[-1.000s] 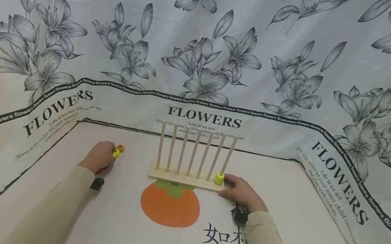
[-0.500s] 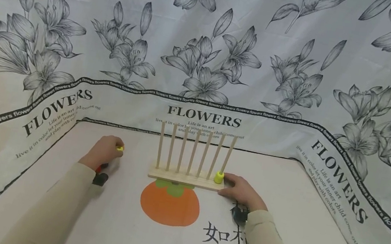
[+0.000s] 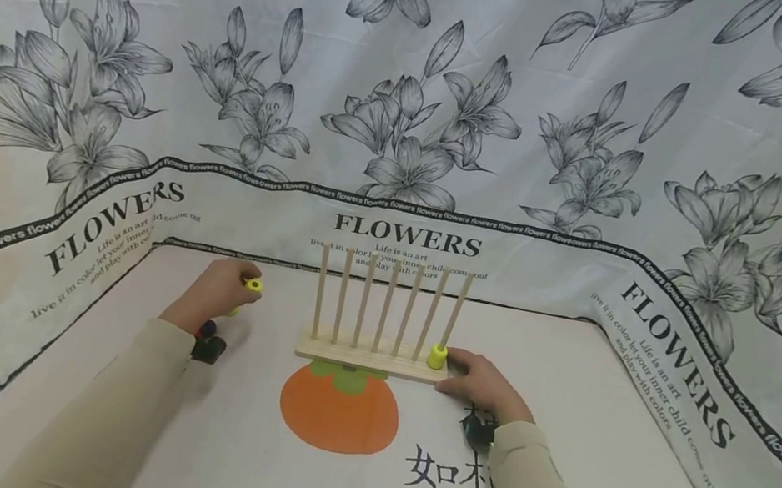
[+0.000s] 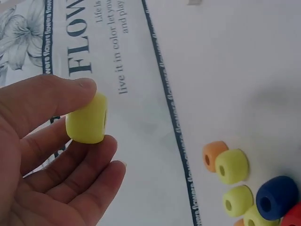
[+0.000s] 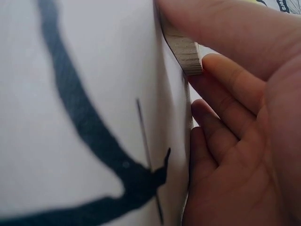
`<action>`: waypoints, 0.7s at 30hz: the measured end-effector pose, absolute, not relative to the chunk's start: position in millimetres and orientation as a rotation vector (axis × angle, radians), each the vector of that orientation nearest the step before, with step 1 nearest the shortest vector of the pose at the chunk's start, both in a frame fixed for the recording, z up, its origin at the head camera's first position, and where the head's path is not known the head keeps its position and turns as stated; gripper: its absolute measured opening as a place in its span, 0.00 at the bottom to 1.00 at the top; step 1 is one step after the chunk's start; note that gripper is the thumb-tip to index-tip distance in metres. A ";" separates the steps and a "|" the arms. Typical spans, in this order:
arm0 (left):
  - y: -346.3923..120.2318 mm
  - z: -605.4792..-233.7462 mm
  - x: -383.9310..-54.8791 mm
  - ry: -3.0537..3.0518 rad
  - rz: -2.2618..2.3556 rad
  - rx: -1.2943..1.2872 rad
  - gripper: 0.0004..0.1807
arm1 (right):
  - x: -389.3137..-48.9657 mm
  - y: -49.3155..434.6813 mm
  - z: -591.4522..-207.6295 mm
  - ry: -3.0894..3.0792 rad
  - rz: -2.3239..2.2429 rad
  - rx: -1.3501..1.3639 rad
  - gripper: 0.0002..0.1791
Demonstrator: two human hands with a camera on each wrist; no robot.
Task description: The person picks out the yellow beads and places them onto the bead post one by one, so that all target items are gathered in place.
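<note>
Between thumb and fingers, my left hand (image 3: 220,292) pinches a yellow bead (image 4: 88,118) and holds it above the table. My right hand (image 3: 484,383) grips the right end of a wooden base (image 3: 344,353); in the right wrist view its thumb and fingers lie around the base's end (image 5: 190,59). Several upright wooden rods (image 3: 367,300) stand in a row on that base. At the foot of the rightmost rod sits another yellow bead (image 3: 437,358), close to my right fingertips.
Loose beads lie on the table beneath my left hand: an orange bead (image 4: 214,155), yellow beads (image 4: 232,166), a blue bead (image 4: 277,197) and a red bead (image 4: 292,216). A printed persimmon (image 3: 339,409) marks the cloth before the rack. A flowered curtain (image 3: 418,113) hangs behind.
My left hand has risen and moved slightly forward and right from the loose beads, with the yellow bead now plainly between its fingers. The right hand and the wooden base have stayed put.
</note>
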State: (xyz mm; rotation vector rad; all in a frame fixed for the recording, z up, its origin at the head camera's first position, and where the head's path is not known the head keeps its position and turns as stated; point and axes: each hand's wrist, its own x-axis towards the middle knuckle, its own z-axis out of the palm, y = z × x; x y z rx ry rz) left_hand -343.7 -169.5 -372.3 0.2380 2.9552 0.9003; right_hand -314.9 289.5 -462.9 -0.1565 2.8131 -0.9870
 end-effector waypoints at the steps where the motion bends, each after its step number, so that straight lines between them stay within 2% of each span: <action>1: -168.1 -370.0 -342.4 2.953 0.909 0.235 0.26 | -314.5 289.4 -462.9 2.812 -0.988 -0.154 0.45; 9: -157.9 -349.4 -330.6 2.919 1.005 0.242 0.25 | -313.9 289.2 -462.1 2.816 -0.988 -0.155 0.45; 21: -145.2 -324.3 -323.7 2.935 1.041 0.439 0.22 | -313.0 289.2 -461.9 2.798 -0.993 -0.133 0.45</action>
